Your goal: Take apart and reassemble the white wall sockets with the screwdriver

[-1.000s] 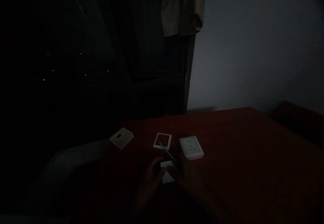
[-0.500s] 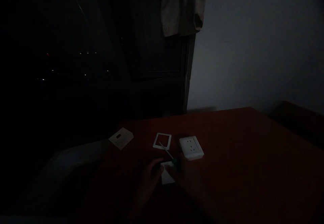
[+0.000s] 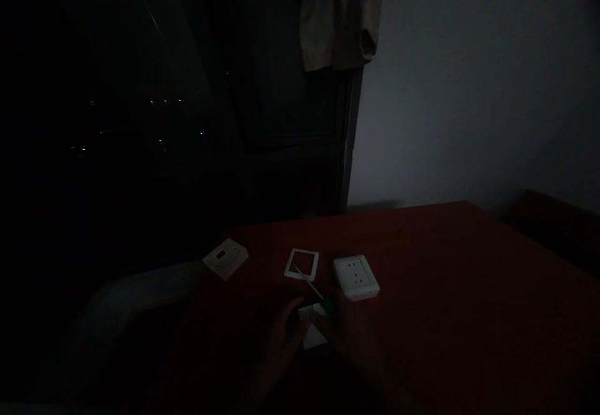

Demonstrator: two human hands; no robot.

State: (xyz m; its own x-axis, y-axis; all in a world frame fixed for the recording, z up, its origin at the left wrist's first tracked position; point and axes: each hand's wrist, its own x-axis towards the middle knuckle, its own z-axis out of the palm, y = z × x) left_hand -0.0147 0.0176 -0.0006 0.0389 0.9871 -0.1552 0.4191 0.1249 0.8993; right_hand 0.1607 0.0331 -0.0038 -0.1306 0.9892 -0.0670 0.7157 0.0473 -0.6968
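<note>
A small white square panel (image 3: 314, 336) is between my hands near the table's front; the dim light hides its details. My left hand (image 3: 285, 334) grips it from the left, thumb on its face. My right hand (image 3: 344, 330) is closed around the green handle of a screwdriver (image 3: 311, 285), whose shaft points away to the upper left. My right thumb also touches the panel. Beyond the screwdriver tip lies a white square frame (image 3: 287, 270). To the right of it sits a white wall socket (image 3: 357, 275) on its box, close to my right hand.
A pale flat plate (image 3: 226, 259) with a dark rectangular opening lies at the table's left edge. The reddish-brown table (image 3: 431, 265) meets a pale wall (image 3: 469, 90). Clothing (image 3: 340, 18) hangs by the dark window.
The panel has turned slightly between my hands. My right hand keeps hold of the screwdriver. The other parts on the table stay put; the view has shifted a little.
</note>
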